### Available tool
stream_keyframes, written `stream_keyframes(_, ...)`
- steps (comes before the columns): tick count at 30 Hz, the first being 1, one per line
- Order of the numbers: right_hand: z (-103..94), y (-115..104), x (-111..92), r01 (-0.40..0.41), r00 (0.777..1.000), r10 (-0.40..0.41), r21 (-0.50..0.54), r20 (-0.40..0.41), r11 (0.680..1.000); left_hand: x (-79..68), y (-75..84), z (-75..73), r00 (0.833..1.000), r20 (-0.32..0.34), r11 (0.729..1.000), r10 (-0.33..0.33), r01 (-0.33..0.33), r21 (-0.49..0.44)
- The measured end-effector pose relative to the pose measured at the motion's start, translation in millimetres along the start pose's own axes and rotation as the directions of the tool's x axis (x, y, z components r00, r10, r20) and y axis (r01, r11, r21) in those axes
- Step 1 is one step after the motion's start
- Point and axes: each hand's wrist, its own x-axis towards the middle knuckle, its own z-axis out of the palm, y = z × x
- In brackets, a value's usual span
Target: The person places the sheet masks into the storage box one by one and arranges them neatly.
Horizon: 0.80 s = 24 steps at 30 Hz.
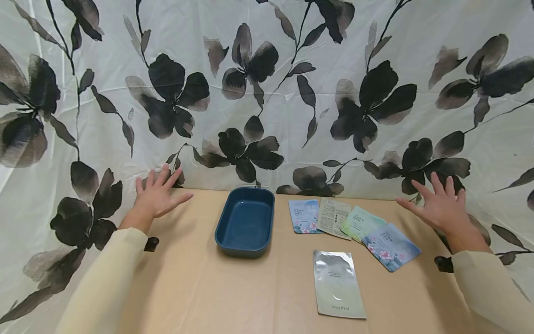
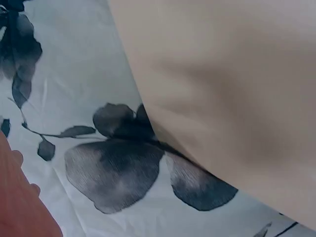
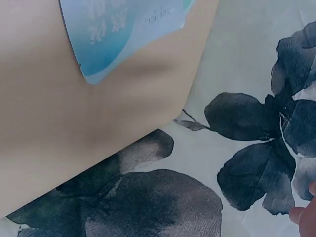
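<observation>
Fingers spread, my left hand [image 1: 156, 195] hovers over the table's left edge, holding nothing; part of it [image 2: 24, 197] shows in the left wrist view. My right hand [image 1: 446, 208] is likewise spread and unloaded, above the right edge. Nearest to it lies a blue floral sheet mask packet [image 1: 392, 247], whose corner [image 3: 123, 34] appears in the right wrist view. That packet overlaps a green packet [image 1: 360, 223]. Further left are a beige printed packet [image 1: 333, 217] and another blue packet [image 1: 304, 216]. A larger silver PMPM mask packet [image 1: 339, 285] lies in front.
A dark blue rectangular dish [image 1: 245, 249] stands left of the packets, near the back edge. The table [image 1: 233, 297] has a tan surface. White cloth [image 1: 300, 153] with dark flowers hangs behind it and shows at both sides.
</observation>
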Motion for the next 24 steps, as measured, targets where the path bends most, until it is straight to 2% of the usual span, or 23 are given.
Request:
stream_keyframes(6, 6.8, -7, -10, 0.040, 0.999, -0.039, 0.043, -0.019, 0.998, -2.2, 13.0, 4.1, 0.999, -0.030, 1.000, 0.025, -0.026, -0.013)
stream_keyframes(14, 20.2, -25, -23, 0.107, 0.988, -0.103, 0.027, -0.117, 0.994, -9.7, 27.5, 14.4, 0.998, -0.063, 0.998, 0.033, -0.036, -0.046)
stream_keyframes(20, 27.2, -39, -37, 0.186, 0.963, -0.166, 0.082, -0.210, 0.979, -19.7, 38.9, 25.8, 0.991, -0.121, 0.994, 0.052, -0.064, -0.093)
stream_keyframes(24, 35.9, -52, -48, 0.269, 0.932, -0.217, 0.150, -0.292, 0.952, -28.8, 46.9, 37.9, 0.983, -0.172, 0.987, 0.059, -0.084, -0.139)
